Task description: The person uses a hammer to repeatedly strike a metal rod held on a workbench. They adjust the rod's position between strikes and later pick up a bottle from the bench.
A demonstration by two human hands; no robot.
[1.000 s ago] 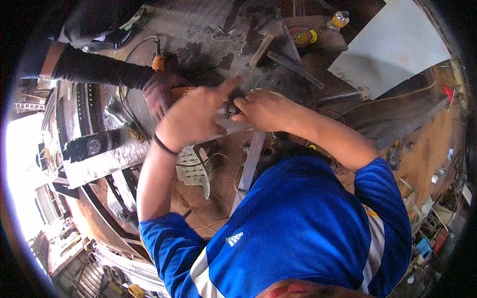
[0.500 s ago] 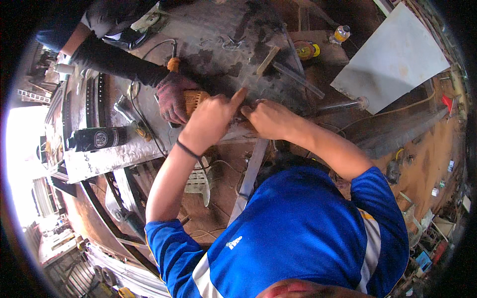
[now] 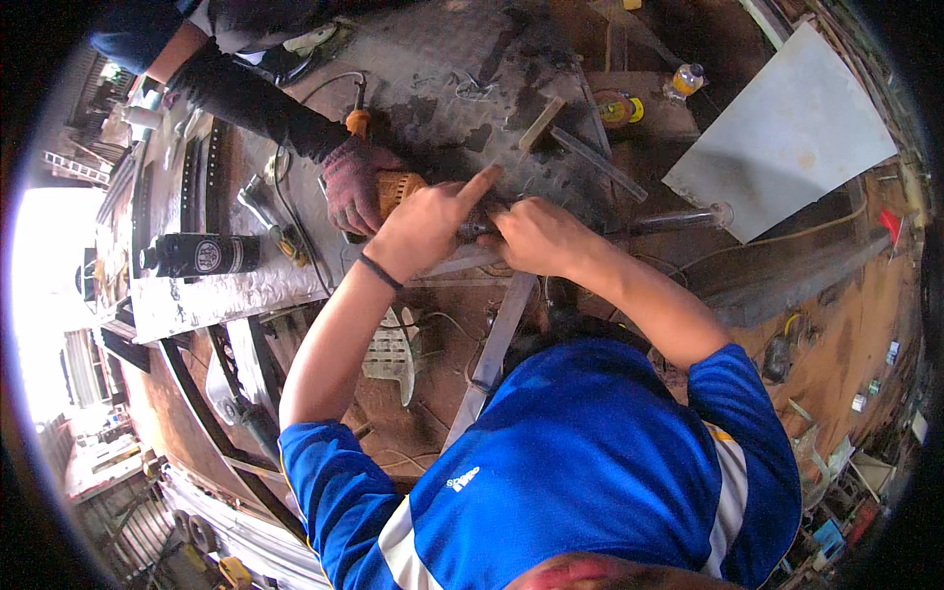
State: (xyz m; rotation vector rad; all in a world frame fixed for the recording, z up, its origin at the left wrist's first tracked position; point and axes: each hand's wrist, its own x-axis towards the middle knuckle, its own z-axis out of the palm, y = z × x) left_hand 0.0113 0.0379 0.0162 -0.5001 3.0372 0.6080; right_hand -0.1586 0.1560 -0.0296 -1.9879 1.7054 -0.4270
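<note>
An orange corded power tool with a dark front end lies across the near edge of the metal sheet. A co-worker's gloved hand holds its body from the left. My left hand is closed around the tool beside that glove, its index finger stretched out toward the right. My right hand has its fingers curled at the dark front end; which part they pinch is hidden. A wooden strip and a clear strip lie just beyond my hands.
The stained metal sheet spreads ahead. A black bottle lies at left, near another corded tool. A tape measure, a small bottle and a white panel are at far right. A metal bar runs below my hands.
The whole view has shifted slightly. My hands stay at the tool, and my left index finger points a little further out. The co-worker's glove still holds the tool.
</note>
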